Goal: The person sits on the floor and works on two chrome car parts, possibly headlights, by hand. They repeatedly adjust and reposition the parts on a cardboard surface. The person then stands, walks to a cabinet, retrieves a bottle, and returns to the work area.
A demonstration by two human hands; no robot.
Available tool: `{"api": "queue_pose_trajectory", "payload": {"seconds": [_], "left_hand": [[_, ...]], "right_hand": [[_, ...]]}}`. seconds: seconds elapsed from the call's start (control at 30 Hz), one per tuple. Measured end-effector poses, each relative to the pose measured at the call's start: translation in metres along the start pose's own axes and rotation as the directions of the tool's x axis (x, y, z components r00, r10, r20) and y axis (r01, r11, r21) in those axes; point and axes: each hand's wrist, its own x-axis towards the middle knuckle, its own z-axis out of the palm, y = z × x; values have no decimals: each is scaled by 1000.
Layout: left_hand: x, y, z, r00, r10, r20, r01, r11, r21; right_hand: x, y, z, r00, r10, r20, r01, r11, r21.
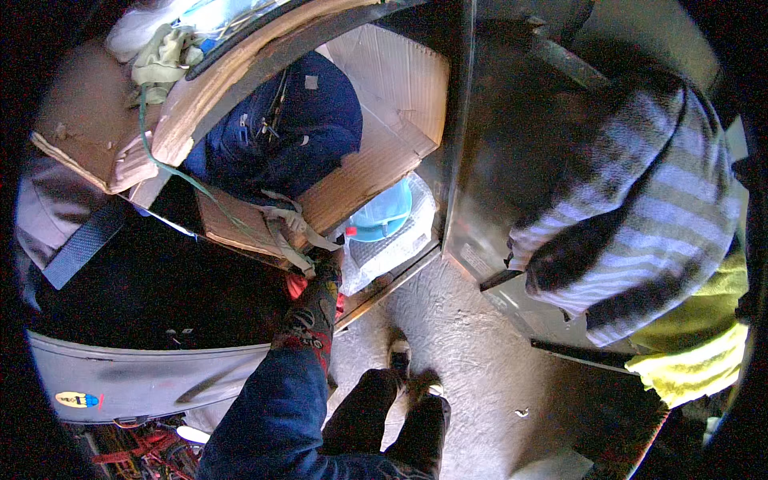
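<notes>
My left arm, in a blue sleeve with a patterned dark cuff, reaches up to the near flap of an open cardboard box (364,180). At the cuff's end, my left hand (318,258) is mostly hidden in shadow. Pale grey cloth-like strips (284,222) lie over the flap there, touching the cuff; I cannot tell whether they are a glove or a strap. Inside the box sits a bundle of dark blue cloth (320,120). Something red (296,286) shows beside the cuff. My right hand is out of the picture.
Under the box's right side lie a light blue round plastic thing (384,212) and clear bubble wrap (400,248). A striped garment (640,224) and a yellow cloth (696,360) hang at right. A pale glove (162,60) rests upper left. A green cord (164,166) crosses the box.
</notes>
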Motion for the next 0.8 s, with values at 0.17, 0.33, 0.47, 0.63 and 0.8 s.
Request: {"api": "queue_pose_trajectory", "payload": {"seconds": [0.17, 0.33, 0.47, 0.63, 0.8], "left_hand": [[6, 14, -10, 1000, -30, 6, 30, 998, -55], [-11, 24, -22, 999, -35, 22, 38, 985, -166], [-57, 35, -32, 999, -23, 49, 37, 948, -316], [-149, 57, -48, 996, -10, 92, 57, 855, -516], [-298, 85, -88, 984, -36, 174, 113, 881, -460]], "right_hand": [[-2, -2, -1, 999, 31, -10, -31, 999, -28], [-7, -9, -8, 999, 50, -10, -50, 997, -52], [-14, -26, -16, 999, 28, 26, -27, 997, -69], [-16, -81, -31, 991, -62, 115, 74, 993, -96], [-6, -182, -39, 920, -232, 317, 269, 960, -79]]}}
